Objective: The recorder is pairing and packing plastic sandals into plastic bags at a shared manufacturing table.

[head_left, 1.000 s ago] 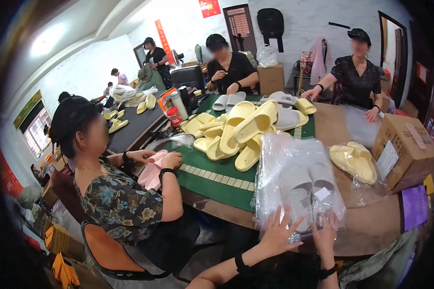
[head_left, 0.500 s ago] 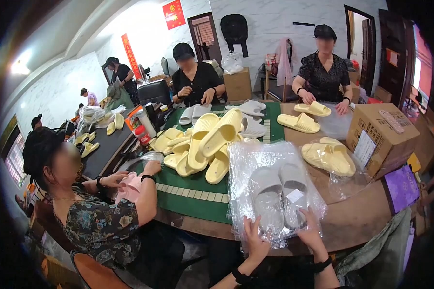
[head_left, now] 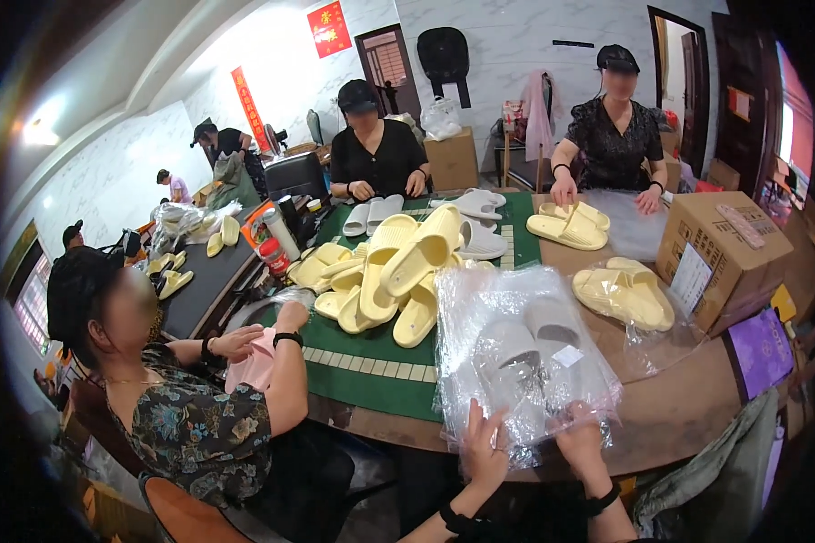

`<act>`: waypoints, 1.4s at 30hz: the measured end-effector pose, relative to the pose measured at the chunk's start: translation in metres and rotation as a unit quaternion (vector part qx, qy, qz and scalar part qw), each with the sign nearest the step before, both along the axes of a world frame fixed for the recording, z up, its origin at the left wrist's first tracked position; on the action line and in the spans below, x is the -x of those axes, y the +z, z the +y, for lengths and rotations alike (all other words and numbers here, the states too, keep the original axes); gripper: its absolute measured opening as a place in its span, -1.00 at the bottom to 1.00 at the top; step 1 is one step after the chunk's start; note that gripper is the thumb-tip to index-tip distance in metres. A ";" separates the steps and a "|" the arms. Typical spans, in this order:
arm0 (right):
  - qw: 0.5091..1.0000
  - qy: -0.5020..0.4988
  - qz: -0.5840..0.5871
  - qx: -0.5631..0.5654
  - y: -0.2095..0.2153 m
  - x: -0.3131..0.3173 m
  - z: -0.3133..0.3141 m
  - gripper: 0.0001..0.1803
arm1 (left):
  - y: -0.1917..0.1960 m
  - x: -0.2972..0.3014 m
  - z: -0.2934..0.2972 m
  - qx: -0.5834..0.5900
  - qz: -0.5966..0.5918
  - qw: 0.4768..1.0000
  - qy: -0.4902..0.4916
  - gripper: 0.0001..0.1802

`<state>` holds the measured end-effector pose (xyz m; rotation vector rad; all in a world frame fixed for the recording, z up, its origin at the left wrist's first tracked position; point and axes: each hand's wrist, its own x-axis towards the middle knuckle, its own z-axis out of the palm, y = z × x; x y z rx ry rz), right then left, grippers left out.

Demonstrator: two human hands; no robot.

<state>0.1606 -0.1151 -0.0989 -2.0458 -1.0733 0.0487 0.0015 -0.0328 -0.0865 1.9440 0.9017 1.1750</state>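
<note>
A pair of grey slippers [head_left: 554,329] lies inside a clear plastic bag, soles towards me, on a stack of clear plastic bags [head_left: 462,312] at the table's near edge. My left hand [head_left: 485,448] grips the bag's near left edge, its fingers bent over the film. Closed on the near right edge of the bag is my right hand [head_left: 581,443], its fingertips partly hidden by shiny film. A small white label [head_left: 568,356] shows on the right slipper. Just beyond the bags rises a heap of pale yellow slippers [head_left: 417,253].
At the right, a bagged yellow pair [head_left: 623,297] lies beside a cardboard box [head_left: 724,262]. A co-worker at the left handles a pink slipper [head_left: 252,362]. Across the table, one person is by grey slippers [head_left: 371,215], another touches a yellow pair [head_left: 566,226]. A green cutting mat [head_left: 398,394] covers part of the table.
The grey slippers have slid slightly away from me inside the bag, and my right hand has drawn in closer to the bag's edge. The far right co-worker has brought two yellow slippers together.
</note>
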 end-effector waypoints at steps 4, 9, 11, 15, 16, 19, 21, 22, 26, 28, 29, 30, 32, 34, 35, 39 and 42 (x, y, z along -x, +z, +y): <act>0.993 0.077 0.091 -0.011 -0.008 0.011 0.001 -0.73 | -0.021 -0.016 -0.006 0.172 -0.242 0.955 -0.027 -0.48; 0.994 0.095 0.035 0.033 0.009 0.015 -0.001 -0.63 | -0.059 -0.009 0.012 0.183 -0.156 0.971 -0.008 -0.46; 0.995 0.085 0.028 0.042 0.004 0.015 -0.003 -0.63 | -0.060 -0.007 0.012 0.196 -0.116 0.974 -0.013 -0.45; 0.985 0.108 0.111 0.076 0.008 0.014 -0.003 -0.70 | -0.047 -0.008 0.011 0.291 -0.188 0.938 -0.023 -0.44; 0.985 0.109 0.112 0.076 0.009 0.017 -0.003 -0.70 | -0.049 -0.006 0.012 0.299 -0.197 0.933 -0.039 -0.45; 0.977 0.163 0.137 -0.025 0.011 0.026 -0.001 -0.63 | -0.061 -0.005 0.014 0.294 -0.191 0.936 -0.031 -0.48; 0.978 0.187 0.087 0.038 0.009 0.025 0.001 -0.53 | -0.065 -0.004 0.015 0.285 -0.171 0.943 -0.031 -0.46; 0.977 0.189 0.088 0.038 0.008 0.026 0.002 -0.53 | -0.067 -0.004 0.015 0.276 -0.150 0.949 -0.034 -0.44; 0.971 0.207 0.110 0.044 0.015 0.031 0.006 -0.45 | -0.071 -0.002 0.017 0.251 -0.111 0.961 -0.027 -0.37; 0.969 0.207 0.130 0.046 0.010 0.033 0.007 -0.43 | -0.069 -0.001 0.018 0.292 -0.131 0.946 -0.055 -0.33; 0.981 0.184 0.065 0.016 -0.004 0.031 0.009 -0.48 | -0.070 -0.002 0.017 0.292 -0.130 0.946 -0.055 -0.33; 0.987 0.162 0.000 -0.015 -0.008 0.029 0.010 -0.52 | -0.071 -0.002 0.018 0.297 -0.146 0.942 -0.057 -0.33; 0.992 0.125 -0.016 0.014 -0.008 0.022 0.005 -0.59 | -0.075 -0.002 0.019 0.302 -0.162 0.938 -0.058 -0.32; 0.995 0.082 -0.033 0.044 -0.006 0.012 0.002 -0.66 | -0.074 -0.004 0.018 0.222 -0.126 0.965 -0.063 -0.37; 0.998 0.051 -0.032 0.024 -0.006 0.006 0.001 -0.72 | -0.073 -0.003 0.017 0.222 -0.127 0.965 -0.064 -0.37; 0.997 0.004 -0.066 -0.039 -0.001 -0.003 0.009 -0.79 | -0.064 -0.006 0.015 0.270 -0.157 0.947 -0.075 -0.39; 0.990 0.028 -0.102 -0.091 -0.012 -0.001 0.010 -0.78 | -0.067 -0.008 0.014 0.303 -0.189 0.932 -0.061 -0.39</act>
